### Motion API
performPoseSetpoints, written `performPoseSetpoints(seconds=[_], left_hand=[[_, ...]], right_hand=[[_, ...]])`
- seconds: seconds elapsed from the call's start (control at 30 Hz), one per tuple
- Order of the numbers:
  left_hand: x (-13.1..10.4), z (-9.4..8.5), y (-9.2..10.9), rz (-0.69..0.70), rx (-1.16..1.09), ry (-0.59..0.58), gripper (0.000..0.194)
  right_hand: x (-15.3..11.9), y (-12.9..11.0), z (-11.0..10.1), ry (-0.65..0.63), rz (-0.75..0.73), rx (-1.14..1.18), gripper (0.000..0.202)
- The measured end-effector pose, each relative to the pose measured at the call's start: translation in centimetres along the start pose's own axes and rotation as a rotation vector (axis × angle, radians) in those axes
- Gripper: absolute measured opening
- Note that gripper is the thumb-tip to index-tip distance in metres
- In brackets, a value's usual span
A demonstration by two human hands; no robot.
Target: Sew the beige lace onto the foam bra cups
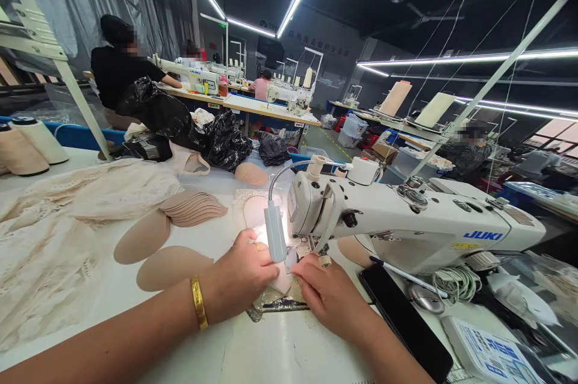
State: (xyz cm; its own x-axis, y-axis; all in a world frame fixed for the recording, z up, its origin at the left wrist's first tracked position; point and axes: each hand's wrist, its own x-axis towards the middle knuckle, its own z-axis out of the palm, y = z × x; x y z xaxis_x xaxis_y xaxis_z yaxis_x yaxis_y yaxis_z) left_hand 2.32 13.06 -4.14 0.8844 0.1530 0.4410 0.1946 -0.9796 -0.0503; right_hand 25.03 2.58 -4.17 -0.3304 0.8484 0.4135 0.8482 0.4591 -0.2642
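Note:
A pale pink fabric piece lies under the needle area of a white sewing machine, lit by a small lamp on a flexible neck. My left hand, with a gold bracelet and a ring, is closed on the fabric from the left, its fingers curled and pressed together. My right hand pinches the fabric's right edge close to the presser foot. The lamp head hides part of the fabric and some left fingertips. Beyond them lies lace-edged fabric.
Beige foam cup pads lie left, beside cream lace fabric. Thread cones stand at the far left. At right are a black phone, a pen, a coiled cable and a white box. Co-workers sit at machines beyond.

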Motion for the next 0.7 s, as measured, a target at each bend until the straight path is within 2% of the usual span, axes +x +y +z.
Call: performPoseSetpoints(seconds=[0.1, 0.23, 0.47, 0.7], left_hand=[[-0.4, -0.1, 1.5, 0.013, 0.037, 0.018, 0.019], [-0.6, 0.0, 2.5, 0.008, 0.067, 0.025, 0.018], [0.3, -0.2, 0.6, 0.019, -0.004, 0.023, 0.021], [1.3, -1.1, -1.3, 0.001, -0.106, -0.084, 0.025]], right_hand=[[0.0, -0.3, -0.2, -0.105, -0.025, 0.080, 0.028], [0.2, -0.5, -0.3, -0.129, -0.014, 0.115, 0.029], [0.0, -0.3, 0.6, -0.097, 0.058, 0.070, 0.035], [0.5, -0.6, 1.0, -0.085, 0.098, 0.034, 0.028]])
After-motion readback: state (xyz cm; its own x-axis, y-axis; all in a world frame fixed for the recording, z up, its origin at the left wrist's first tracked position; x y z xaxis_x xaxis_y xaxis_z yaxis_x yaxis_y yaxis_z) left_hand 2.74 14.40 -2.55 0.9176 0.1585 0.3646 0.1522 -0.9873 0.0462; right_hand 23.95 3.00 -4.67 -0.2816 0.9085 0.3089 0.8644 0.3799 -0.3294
